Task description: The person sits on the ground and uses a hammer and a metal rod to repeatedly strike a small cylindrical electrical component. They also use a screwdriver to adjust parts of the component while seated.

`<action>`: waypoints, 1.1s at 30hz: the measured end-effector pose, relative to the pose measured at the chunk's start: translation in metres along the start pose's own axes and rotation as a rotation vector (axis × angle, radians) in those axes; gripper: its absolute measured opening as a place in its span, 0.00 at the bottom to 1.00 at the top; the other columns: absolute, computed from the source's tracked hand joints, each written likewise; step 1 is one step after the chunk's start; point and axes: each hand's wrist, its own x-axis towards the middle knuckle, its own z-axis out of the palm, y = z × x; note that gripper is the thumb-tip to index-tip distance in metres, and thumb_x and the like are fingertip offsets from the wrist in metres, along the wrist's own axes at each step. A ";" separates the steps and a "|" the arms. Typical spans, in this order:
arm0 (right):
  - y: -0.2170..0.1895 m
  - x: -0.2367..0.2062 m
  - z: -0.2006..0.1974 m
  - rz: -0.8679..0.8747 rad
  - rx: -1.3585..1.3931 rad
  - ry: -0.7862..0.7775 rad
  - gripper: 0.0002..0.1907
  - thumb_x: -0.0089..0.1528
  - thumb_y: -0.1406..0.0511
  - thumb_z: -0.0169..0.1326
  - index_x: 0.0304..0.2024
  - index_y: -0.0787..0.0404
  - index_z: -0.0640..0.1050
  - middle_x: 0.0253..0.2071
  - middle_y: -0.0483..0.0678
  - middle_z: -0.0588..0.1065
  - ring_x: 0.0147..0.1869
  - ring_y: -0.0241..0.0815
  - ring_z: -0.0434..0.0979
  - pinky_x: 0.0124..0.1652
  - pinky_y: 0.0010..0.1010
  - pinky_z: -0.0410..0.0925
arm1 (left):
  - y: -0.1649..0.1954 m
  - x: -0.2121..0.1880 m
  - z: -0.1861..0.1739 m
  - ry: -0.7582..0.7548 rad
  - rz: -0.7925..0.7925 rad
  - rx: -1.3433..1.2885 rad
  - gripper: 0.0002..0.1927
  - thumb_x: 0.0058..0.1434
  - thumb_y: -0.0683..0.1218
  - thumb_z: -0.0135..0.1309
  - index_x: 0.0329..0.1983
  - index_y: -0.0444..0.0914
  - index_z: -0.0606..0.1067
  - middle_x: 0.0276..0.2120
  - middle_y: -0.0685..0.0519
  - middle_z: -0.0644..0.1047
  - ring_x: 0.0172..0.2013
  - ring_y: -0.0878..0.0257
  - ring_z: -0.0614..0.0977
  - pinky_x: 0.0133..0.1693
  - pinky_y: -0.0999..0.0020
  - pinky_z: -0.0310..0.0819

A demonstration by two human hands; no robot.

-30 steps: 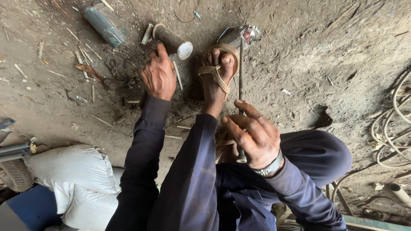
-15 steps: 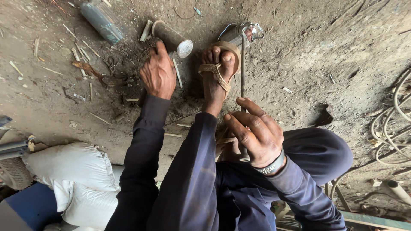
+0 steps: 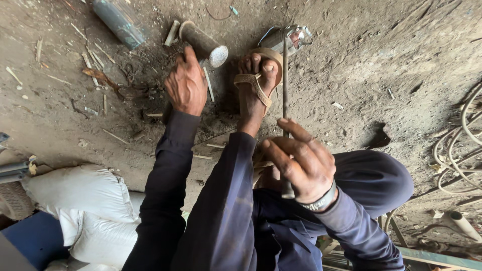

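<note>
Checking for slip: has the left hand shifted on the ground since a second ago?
No. The left hand stays just below the grey cylinder, beside the sandalled foot.

A rough dirt-floor workshop is indicated: bare earth (image 3: 381,65) is littered with wood splinters (image 3: 100,75), a metal cylinder (image 3: 120,20) is seen at upper left, coiled cables (image 3: 462,150) at right, and white sacks (image 3: 85,200) at lower left.
</note>
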 end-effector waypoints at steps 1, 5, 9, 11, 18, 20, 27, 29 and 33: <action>0.001 0.000 0.000 0.010 0.011 0.008 0.15 0.63 0.66 0.58 0.52 0.62 0.79 0.44 0.50 0.78 0.59 0.57 0.81 0.55 0.42 0.77 | 0.000 0.000 0.000 0.001 0.005 -0.012 0.25 0.63 0.40 0.58 0.62 0.27 0.68 0.41 0.34 0.78 0.32 0.45 0.83 0.33 0.50 0.77; 0.004 -0.001 0.001 0.008 0.016 0.005 0.15 0.63 0.66 0.60 0.52 0.62 0.79 0.44 0.50 0.78 0.59 0.56 0.81 0.57 0.44 0.77 | 0.002 -0.001 -0.002 0.015 0.007 0.024 0.25 0.63 0.41 0.58 0.62 0.29 0.68 0.42 0.35 0.78 0.33 0.44 0.83 0.34 0.50 0.78; 0.004 -0.002 0.000 0.058 0.010 -0.015 0.16 0.61 0.68 0.60 0.52 0.61 0.79 0.45 0.49 0.79 0.60 0.57 0.80 0.56 0.43 0.77 | 0.006 0.000 -0.006 -0.017 -0.024 0.029 0.25 0.62 0.42 0.59 0.61 0.30 0.68 0.42 0.36 0.78 0.33 0.42 0.83 0.33 0.48 0.77; 0.005 -0.001 0.000 0.063 0.026 -0.006 0.16 0.61 0.68 0.60 0.52 0.61 0.79 0.44 0.49 0.78 0.60 0.57 0.80 0.56 0.43 0.77 | 0.006 0.001 -0.007 -0.022 -0.027 0.036 0.25 0.63 0.43 0.59 0.61 0.31 0.68 0.42 0.36 0.78 0.33 0.41 0.82 0.33 0.47 0.76; 0.006 -0.002 0.000 0.026 0.016 -0.014 0.18 0.59 0.69 0.61 0.52 0.62 0.79 0.44 0.50 0.78 0.60 0.56 0.80 0.57 0.45 0.77 | 0.005 0.001 -0.005 -0.016 -0.016 0.030 0.24 0.63 0.42 0.58 0.60 0.30 0.67 0.41 0.37 0.77 0.33 0.42 0.83 0.33 0.47 0.77; 0.006 -0.002 0.000 0.024 0.018 -0.017 0.18 0.59 0.69 0.61 0.52 0.62 0.79 0.44 0.50 0.78 0.60 0.56 0.80 0.57 0.45 0.77 | 0.005 0.000 -0.004 -0.008 -0.011 0.031 0.24 0.63 0.42 0.58 0.60 0.30 0.67 0.40 0.37 0.77 0.33 0.43 0.83 0.33 0.48 0.76; 0.005 -0.003 -0.002 0.007 0.010 -0.020 0.15 0.62 0.67 0.60 0.51 0.62 0.79 0.43 0.50 0.79 0.59 0.57 0.81 0.56 0.43 0.77 | 0.005 0.000 -0.002 -0.023 -0.027 0.036 0.21 0.65 0.41 0.57 0.59 0.31 0.67 0.40 0.37 0.77 0.33 0.43 0.83 0.32 0.49 0.77; 0.005 -0.002 -0.002 -0.009 0.012 -0.015 0.14 0.64 0.65 0.60 0.51 0.62 0.79 0.43 0.50 0.78 0.58 0.56 0.81 0.57 0.44 0.78 | 0.004 0.000 -0.002 -0.003 -0.012 0.039 0.22 0.64 0.41 0.57 0.59 0.30 0.67 0.40 0.36 0.77 0.32 0.43 0.83 0.32 0.49 0.77; 0.005 -0.001 -0.001 -0.021 0.006 -0.011 0.14 0.64 0.64 0.58 0.51 0.62 0.79 0.44 0.50 0.79 0.58 0.57 0.80 0.56 0.45 0.77 | 0.004 -0.001 -0.001 0.023 0.011 0.052 0.22 0.65 0.41 0.57 0.60 0.29 0.67 0.42 0.35 0.77 0.32 0.42 0.83 0.31 0.50 0.77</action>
